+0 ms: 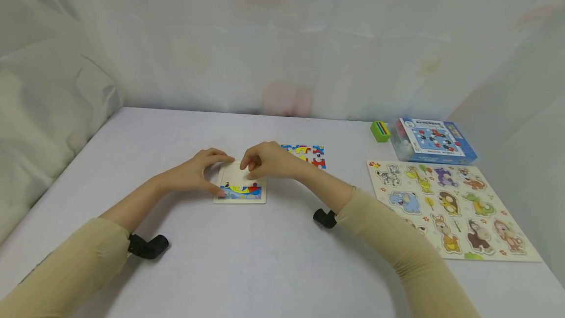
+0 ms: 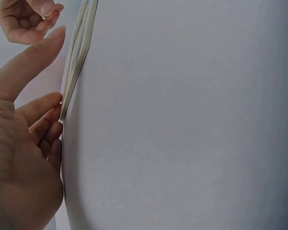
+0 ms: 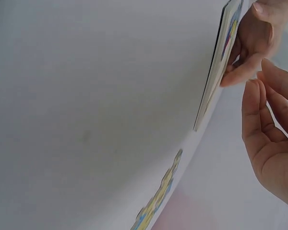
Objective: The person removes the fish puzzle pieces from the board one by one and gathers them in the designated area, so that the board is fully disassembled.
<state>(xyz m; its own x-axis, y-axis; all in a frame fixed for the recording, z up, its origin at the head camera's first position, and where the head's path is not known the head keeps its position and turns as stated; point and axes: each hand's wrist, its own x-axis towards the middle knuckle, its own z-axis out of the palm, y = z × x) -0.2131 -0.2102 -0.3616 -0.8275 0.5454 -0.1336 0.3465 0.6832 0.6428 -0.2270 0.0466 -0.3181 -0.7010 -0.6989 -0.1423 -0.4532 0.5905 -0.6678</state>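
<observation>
A small wooden puzzle tray (image 1: 240, 201) lies flat, with joined pieces (image 1: 242, 191) along its near part and bare wood beyond. At the tray's left side is my left hand (image 1: 194, 173), its thumb at the near left corner and its fingers at the far left corner, holding the tray between them. Over the bare part hovers my right hand (image 1: 271, 161), fingers loosely bent. The right wrist view shows its thumb and fingertips (image 3: 251, 91) close together with no piece visible between them. Loose puzzle pieces (image 1: 304, 153) lie just beyond, partly behind the right hand.
At the right lies a large animal puzzle board (image 1: 423, 205). Behind it are a blue-lidded box (image 1: 437, 141) and a small green block (image 1: 380, 131) with coloured stripes. A white curtain (image 1: 282, 38) hangs along the table's (image 1: 247, 259) back edge.
</observation>
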